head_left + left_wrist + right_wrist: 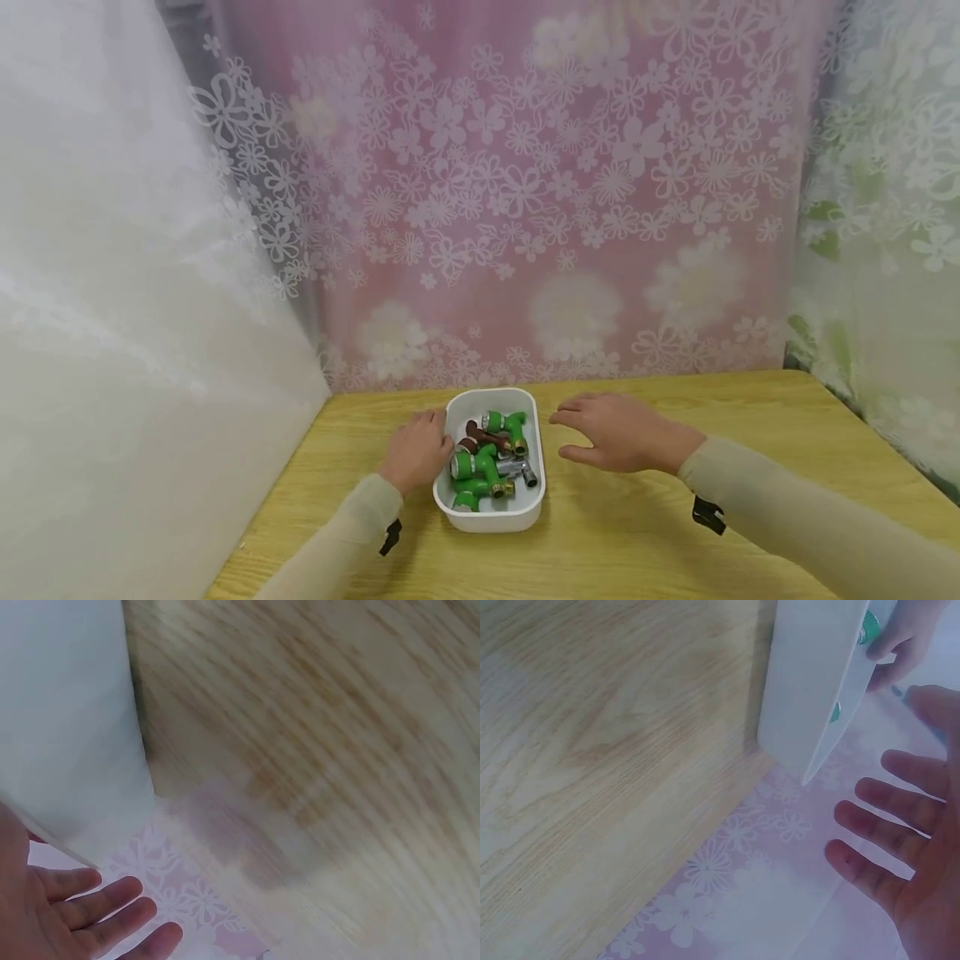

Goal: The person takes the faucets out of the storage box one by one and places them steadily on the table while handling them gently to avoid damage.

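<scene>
Rests loose left hand [417,450] at nine o'clock, against rounded white plastic tub [491,522]. Spreads released right hand [621,432] at three.

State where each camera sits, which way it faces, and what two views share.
Head: worn on the head, facing forward and down at the white bin of fittings on the table, curtain behind; left hand, right hand and sleeves show.
Left wrist: worn there, facing past the bin's outer wall, over the table, to the curtain; left hand's fingers show.
Right wrist: worn there, facing the bin's opposite side, table and curtain; right hand shows close, left hand beyond.
Shared: head and right wrist both show both hands.
</scene>
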Demonstrator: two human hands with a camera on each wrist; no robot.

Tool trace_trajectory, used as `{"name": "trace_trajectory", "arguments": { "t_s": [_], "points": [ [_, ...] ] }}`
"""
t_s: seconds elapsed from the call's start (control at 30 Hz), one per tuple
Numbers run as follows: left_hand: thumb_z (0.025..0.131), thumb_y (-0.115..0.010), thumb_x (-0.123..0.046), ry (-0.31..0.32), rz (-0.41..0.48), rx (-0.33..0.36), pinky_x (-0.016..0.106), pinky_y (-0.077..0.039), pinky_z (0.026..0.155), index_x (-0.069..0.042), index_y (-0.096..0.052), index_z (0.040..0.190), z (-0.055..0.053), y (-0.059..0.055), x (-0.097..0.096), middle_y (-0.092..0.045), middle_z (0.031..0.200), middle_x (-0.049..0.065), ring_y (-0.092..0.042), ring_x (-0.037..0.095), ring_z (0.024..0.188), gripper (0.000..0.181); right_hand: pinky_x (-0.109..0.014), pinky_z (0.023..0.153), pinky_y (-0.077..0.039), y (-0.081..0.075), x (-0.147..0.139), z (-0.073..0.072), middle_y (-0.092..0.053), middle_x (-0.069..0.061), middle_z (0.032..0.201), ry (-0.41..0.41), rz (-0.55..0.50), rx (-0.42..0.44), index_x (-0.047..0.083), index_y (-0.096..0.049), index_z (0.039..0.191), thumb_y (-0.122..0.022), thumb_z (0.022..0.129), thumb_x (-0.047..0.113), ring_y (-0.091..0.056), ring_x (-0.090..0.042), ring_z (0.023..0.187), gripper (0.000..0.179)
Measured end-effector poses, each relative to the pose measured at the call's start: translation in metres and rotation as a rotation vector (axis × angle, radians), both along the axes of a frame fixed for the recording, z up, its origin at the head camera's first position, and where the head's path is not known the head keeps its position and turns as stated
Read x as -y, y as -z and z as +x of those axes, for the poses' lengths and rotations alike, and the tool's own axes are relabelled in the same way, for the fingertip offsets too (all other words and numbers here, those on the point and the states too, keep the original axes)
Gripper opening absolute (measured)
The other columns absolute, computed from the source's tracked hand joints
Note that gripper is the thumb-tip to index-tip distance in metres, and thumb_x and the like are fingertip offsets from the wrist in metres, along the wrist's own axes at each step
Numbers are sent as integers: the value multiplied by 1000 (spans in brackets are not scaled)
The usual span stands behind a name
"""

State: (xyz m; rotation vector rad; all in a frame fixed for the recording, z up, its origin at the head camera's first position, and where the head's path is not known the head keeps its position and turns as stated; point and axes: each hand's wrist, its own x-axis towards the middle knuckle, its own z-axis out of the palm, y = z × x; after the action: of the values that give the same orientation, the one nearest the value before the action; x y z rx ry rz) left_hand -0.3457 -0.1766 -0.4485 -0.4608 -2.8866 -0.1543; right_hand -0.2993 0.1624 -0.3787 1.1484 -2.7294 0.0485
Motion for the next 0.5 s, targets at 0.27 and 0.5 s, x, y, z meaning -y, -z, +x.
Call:
{"name": "trace_trajectory", "arguments": {
  "t_s": [0.27,0.5],
  "points": [
    [102,-51,-28,7,2,-20,55,-53,95,0,-50,142,2,0,-2,-59,135,18,-55,37,128,49,-51,100,-51,-4,24,-15,-61,-10,140,22,-18,110,16,-60,140,-57,99,46,-59,-30,127,51],
    [102,-50,-28,-8,8,-28,54,-54,93,-2,-52,139,3,3,-1,-61,130,17,-56,33,125,46,-49,104,-48,-6,49,-33,-59,-7,142,44,-17,226,15,-60,139,-59,99,43,-58,-28,129,49]
  ]
}}
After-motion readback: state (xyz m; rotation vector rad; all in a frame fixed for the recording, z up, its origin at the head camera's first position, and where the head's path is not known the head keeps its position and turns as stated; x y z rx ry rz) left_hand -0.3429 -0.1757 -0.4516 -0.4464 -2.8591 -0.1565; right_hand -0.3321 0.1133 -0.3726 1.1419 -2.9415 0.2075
